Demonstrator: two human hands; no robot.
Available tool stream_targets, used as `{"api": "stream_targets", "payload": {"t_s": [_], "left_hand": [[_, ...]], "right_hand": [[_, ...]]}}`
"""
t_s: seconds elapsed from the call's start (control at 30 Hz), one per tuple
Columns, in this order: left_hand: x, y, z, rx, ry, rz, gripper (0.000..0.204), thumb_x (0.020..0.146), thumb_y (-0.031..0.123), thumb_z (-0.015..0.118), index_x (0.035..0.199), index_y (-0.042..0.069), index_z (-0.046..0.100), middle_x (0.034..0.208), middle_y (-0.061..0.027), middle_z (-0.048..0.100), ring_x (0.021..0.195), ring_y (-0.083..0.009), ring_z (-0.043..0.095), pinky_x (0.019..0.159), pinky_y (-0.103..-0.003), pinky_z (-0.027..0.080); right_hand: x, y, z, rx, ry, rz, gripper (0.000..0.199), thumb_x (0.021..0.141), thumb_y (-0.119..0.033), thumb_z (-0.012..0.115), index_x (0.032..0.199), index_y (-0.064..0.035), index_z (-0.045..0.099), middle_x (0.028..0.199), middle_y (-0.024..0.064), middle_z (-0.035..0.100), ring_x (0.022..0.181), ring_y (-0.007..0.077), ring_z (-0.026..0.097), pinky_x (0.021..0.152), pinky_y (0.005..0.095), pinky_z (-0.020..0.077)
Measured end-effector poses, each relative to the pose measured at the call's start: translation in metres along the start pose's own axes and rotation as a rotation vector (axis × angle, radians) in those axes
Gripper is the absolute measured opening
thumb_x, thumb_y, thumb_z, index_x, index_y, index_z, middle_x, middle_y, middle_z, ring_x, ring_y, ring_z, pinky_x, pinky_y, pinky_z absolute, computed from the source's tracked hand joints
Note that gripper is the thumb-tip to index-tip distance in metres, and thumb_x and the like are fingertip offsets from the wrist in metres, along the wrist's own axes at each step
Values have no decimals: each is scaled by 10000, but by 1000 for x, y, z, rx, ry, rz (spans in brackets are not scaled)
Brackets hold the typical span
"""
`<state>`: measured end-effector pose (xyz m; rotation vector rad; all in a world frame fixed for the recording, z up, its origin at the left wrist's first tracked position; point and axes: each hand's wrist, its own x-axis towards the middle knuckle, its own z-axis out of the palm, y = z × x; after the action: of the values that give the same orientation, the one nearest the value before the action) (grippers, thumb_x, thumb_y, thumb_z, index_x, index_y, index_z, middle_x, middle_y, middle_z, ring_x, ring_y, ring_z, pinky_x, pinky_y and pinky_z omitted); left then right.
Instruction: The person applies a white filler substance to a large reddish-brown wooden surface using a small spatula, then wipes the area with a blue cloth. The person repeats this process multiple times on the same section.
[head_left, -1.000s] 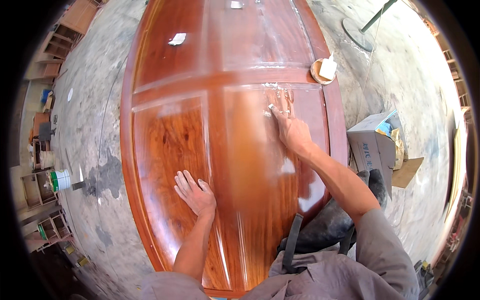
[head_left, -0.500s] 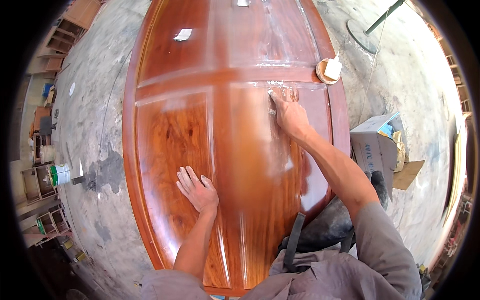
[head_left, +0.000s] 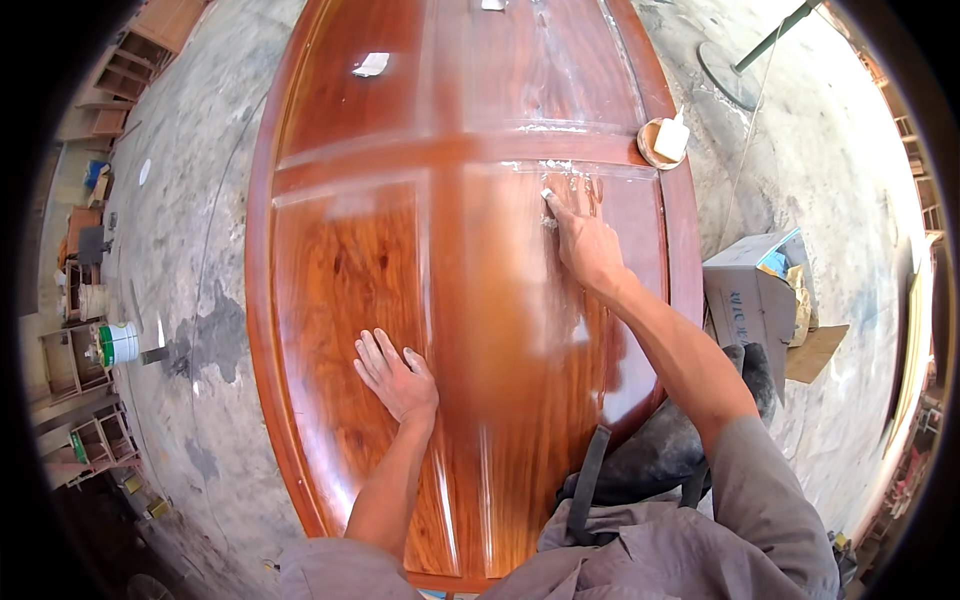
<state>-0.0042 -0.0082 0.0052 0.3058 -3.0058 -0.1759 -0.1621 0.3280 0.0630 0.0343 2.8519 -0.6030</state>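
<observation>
A large glossy reddish-brown wooden door (head_left: 448, 300) with raised panels lies flat in front of me. My left hand (head_left: 398, 378) rests on its left panel, fingers stretched and spread, holding nothing. My right hand (head_left: 592, 245) works at the far end of the right panel, index finger reaching down to the wood and the others curled under. A small white bit shows at its fingertip; whether it is held or smeared on cannot be made out. White residue (head_left: 568, 168) marks the panel edge there.
A shallow round dish (head_left: 650, 152) with a white squarish container (head_left: 671, 138) sits on the door's right edge. White scraps (head_left: 371, 65) lie on the far panels. An open cardboard box (head_left: 745, 290) stands right, a bucket (head_left: 119, 344) left, a round-based stand (head_left: 728, 75) far right.
My right hand has shifted slightly nearer and to the right along the panel. My left hand stays in place on the wood.
</observation>
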Motion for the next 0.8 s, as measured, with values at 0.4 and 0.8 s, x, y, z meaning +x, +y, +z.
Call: {"api": "stream_targets", "payload": {"t_s": [0.4,0.8], "left_hand": [[0,1,-1,-6,-9,-1,616,1066,220,509,1618,-5,354,1729,-188,262,1618,-342,201,1321,-544,148],[-1,-3,-3,-6,13,-2,613,1060,211,519,1612,-6,364,1721,-192,282,1611,-351,221,1317,-549,160]], "right_hand": [[-9,5,15,-52,52,-40,625,966,-77,521,1583,-164,468,936,279,727,848,472,723,743,569,569],[-18,-8,7,-50,-15,10,622,942,-48,526,1553,-167,514,1006,274,742,928,461,729,812,558,573]]}}
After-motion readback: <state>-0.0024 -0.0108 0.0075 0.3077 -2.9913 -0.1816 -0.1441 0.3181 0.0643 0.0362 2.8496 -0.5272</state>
